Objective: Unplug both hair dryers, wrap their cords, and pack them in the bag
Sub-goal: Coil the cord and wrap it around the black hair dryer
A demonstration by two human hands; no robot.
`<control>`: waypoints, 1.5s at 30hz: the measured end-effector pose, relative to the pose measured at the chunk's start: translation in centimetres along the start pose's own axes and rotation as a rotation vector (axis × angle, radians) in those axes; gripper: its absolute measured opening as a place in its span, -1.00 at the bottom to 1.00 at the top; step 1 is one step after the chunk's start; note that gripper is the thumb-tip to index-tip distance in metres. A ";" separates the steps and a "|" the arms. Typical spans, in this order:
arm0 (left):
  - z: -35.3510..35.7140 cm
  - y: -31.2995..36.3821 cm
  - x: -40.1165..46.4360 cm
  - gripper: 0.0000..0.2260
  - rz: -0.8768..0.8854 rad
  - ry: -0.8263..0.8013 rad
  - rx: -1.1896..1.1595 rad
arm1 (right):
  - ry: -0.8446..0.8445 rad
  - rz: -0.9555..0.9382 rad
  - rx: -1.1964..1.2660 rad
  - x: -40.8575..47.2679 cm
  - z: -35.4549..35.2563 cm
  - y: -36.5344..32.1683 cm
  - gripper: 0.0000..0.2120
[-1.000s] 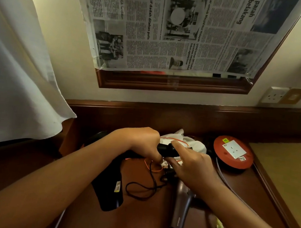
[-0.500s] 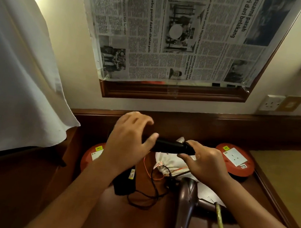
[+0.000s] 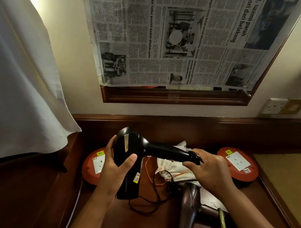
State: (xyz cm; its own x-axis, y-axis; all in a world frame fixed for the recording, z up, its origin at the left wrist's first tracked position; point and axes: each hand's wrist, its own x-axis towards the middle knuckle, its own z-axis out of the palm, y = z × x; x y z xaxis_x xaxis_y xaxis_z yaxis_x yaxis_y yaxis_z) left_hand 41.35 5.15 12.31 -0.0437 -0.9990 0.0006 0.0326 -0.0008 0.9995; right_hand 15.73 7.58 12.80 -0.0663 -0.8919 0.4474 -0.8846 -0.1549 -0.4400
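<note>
At the centre of the frame, above a dark wooden desk (image 3: 94, 220), a person's left hand (image 3: 115, 168) clasps the barrel of a black hair dryer (image 3: 131, 158) while the right hand (image 3: 209, 170) pinches the end of its handle. Its black cord (image 3: 152, 195) trails onto the desk. A brown hair dryer (image 3: 188, 213) lies lower right, beside a white drawstring bag (image 3: 171, 170).

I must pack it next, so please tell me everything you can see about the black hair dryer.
The black hair dryer is glossy, plastic-looking, with a silver stripe on its body and a small yellow sticker near the lower end. It is lifted above the wooden desk. The left hand grips the body; the right hand holds the handle's end, which points right. Its thin black cord hangs loose onto the desk.
</note>
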 end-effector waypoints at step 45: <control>3.5 1.1 0.2 -0.43 0.020 0.362 -0.186 | 0.034 0.514 0.981 -0.3 1.1 -5.0 -0.85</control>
State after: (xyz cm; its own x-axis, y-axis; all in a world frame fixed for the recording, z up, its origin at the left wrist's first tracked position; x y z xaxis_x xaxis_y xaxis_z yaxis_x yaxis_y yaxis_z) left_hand 37.90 5.13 13.51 0.3124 -0.9496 -0.0249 0.2112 0.0439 0.9765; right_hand 20.70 8.13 14.05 -0.3468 -0.9367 0.0488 0.0002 -0.0522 -0.9986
